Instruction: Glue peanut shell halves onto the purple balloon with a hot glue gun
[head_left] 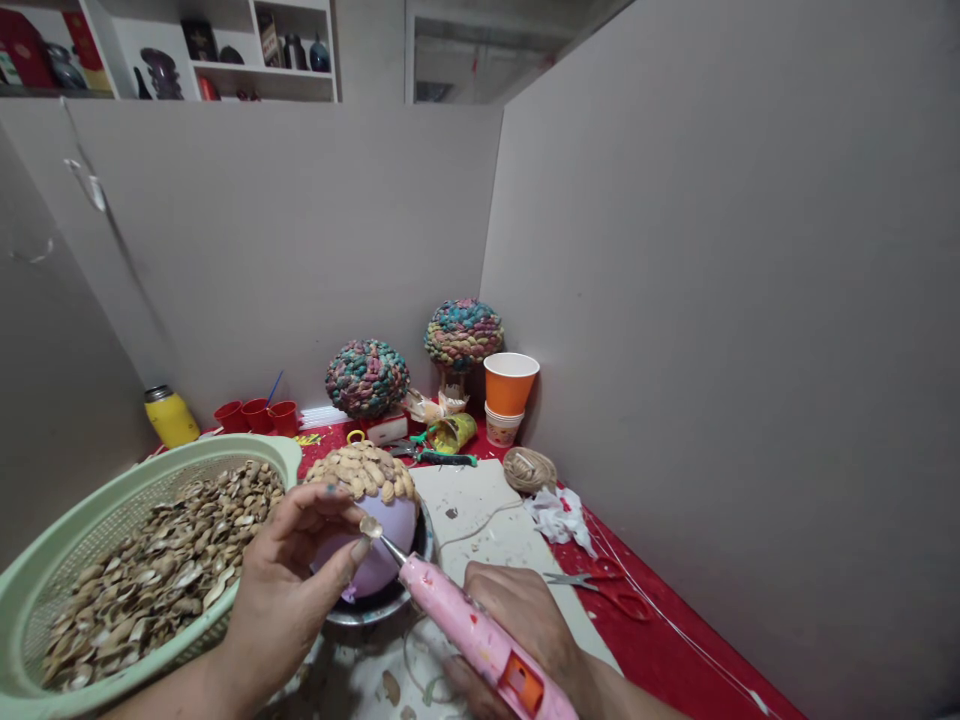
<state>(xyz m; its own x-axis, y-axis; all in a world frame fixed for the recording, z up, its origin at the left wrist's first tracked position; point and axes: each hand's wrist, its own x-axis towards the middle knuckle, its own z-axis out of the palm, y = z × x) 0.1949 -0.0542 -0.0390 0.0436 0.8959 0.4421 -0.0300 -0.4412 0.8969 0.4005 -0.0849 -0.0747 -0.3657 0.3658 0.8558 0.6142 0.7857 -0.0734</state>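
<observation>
Between the thumb and fingers of my left hand (300, 570) is a small pale nut shell (370, 526), hollow side showing. My right hand (525, 620) grips a pink hot glue gun (472, 625), its metal tip touching or very near the shell. Behind them a purple balloon (394, 525) sits in a metal bowl (379, 612). Rows of peanut-like shells (367, 468) cover the balloon's top. Part of the balloon is hidden by my left hand.
A green basket (289, 455) of loose shells stands left. Behind are two multicoloured shell balls (367, 378), an orange paper cup (511, 385), pliers (446, 458), red cups (256, 415) and a yellow bottle (174, 418). Twine (529, 469), tissue (562, 520) and red scissors (622, 597) lie right.
</observation>
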